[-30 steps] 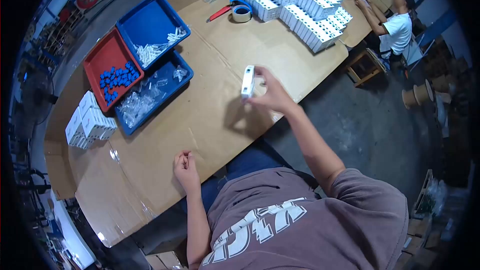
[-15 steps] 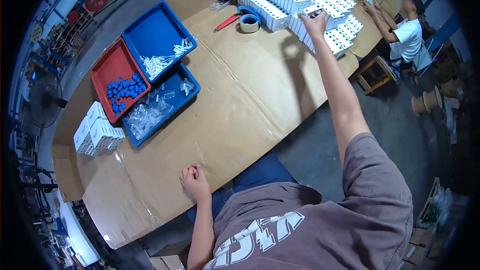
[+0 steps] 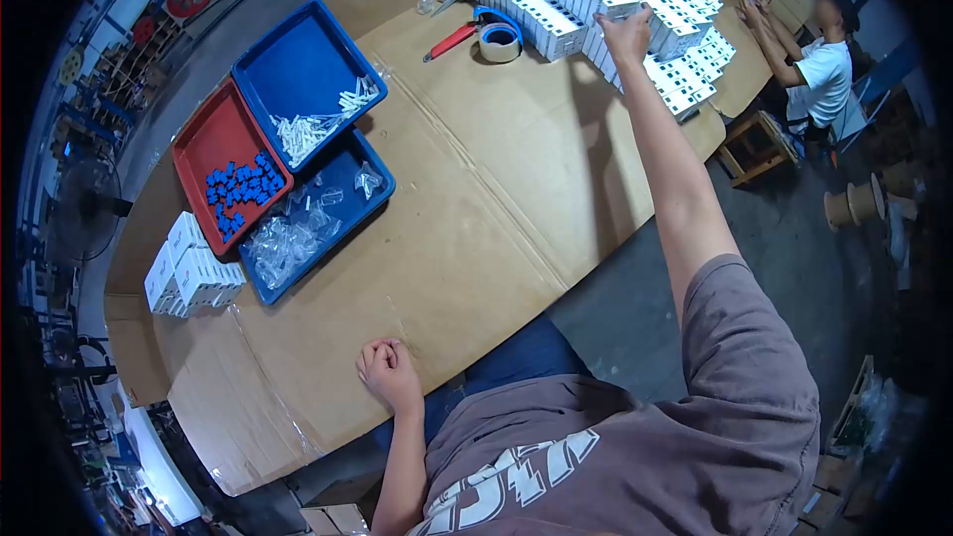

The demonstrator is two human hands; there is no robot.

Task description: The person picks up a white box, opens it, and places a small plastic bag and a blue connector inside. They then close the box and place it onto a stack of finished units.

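My right hand (image 3: 625, 37) reaches far out to the block of stacked white boxes (image 3: 556, 0), its thumb and fingers gripping a small white box (image 3: 622, 11) at the near side of the rows. The boxes stand in tight, curved rows with dark marks on their tops. Close to my body, my left hand (image 3: 389, 373) rests on the cardboard-covered table (image 3: 467, 268), fingers curled in and nothing showing in them.
A blue tray (image 3: 298, 50) holds white slim pieces, a red tray (image 3: 204, 134) blue parts, and a lower blue tray (image 3: 342, 228) clear plastic pieces. White boxes (image 3: 194, 268) stand left. A tape roll (image 3: 499, 43) and red-handled tool (image 3: 452, 42) lie beyond. Another person (image 3: 819, 69) sits right.
The view has shifted slightly. My right hand stays at the stacked boxes, with the gripped box now sitting lower among them. The other person's hands have come down. My left hand stays put.
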